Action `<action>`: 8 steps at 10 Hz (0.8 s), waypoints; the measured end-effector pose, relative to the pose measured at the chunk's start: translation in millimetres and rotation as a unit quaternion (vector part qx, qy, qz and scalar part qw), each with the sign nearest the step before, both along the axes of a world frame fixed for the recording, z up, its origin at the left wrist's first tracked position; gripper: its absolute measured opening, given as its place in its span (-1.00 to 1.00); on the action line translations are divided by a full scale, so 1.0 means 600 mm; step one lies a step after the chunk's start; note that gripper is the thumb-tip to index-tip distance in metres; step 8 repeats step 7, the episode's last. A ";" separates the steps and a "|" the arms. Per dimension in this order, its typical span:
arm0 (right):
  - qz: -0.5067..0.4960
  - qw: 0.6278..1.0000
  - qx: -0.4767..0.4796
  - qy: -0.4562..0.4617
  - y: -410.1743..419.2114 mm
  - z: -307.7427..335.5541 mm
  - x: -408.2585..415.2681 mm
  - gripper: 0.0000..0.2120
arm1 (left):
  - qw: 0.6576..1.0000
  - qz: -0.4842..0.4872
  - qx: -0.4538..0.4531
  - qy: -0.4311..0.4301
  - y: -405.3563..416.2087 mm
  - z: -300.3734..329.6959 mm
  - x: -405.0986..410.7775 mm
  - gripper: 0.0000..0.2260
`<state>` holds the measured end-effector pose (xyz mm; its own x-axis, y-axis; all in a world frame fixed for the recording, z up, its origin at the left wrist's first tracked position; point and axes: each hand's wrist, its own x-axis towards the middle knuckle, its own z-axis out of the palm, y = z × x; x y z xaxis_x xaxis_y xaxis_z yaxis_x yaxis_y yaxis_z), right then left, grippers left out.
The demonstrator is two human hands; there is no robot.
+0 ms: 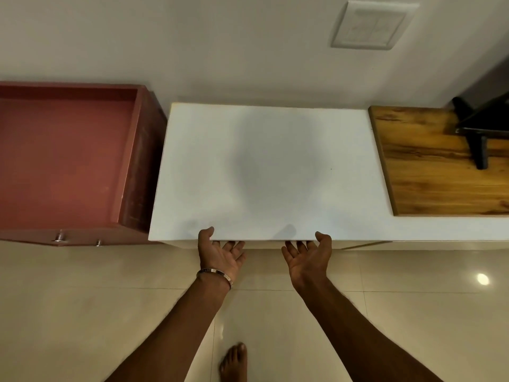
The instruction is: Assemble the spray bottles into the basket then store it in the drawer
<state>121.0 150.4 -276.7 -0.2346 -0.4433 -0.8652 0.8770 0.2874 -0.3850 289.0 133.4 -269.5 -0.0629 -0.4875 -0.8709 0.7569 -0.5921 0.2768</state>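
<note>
Palms up, left hand point(220, 257) and right hand point(308, 257) clasp the six o'clock edge of the white top point(270, 166), thumbs above, fingers beneath.

Open drawer point(66, 161) left of countertop point(264, 172)

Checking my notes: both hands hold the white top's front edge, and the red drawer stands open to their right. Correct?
No: head view shows the red drawer open to their left. The left hand and right hand do hold the white top.
</note>
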 end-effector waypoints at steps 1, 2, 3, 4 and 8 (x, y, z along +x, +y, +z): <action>0.003 1.000 0.003 0.003 -0.004 -0.003 -0.001 -0.38 | 1.000 0.002 0.005 0.003 -0.004 -0.002 0.001 -0.39; -0.001 1.000 0.004 0.003 -0.006 -0.006 0.000 -0.37 | 1.000 0.001 0.009 0.010 -0.004 -0.001 0.001 -0.34; 0.001 1.000 0.005 0.008 -0.002 -0.008 0.001 -0.37 | 1.000 0.002 0.006 0.016 -0.002 -0.004 0.006 -0.37; 0.019 1.000 0.002 0.021 0.001 -0.004 0.004 -0.40 | 1.000 -0.016 0.008 0.013 0.001 -0.002 0.011 -0.29; 0.108 0.991 -0.034 0.065 0.059 0.054 0.039 -0.56 | 0.998 -0.043 -0.040 -0.013 0.059 0.048 0.031 -0.33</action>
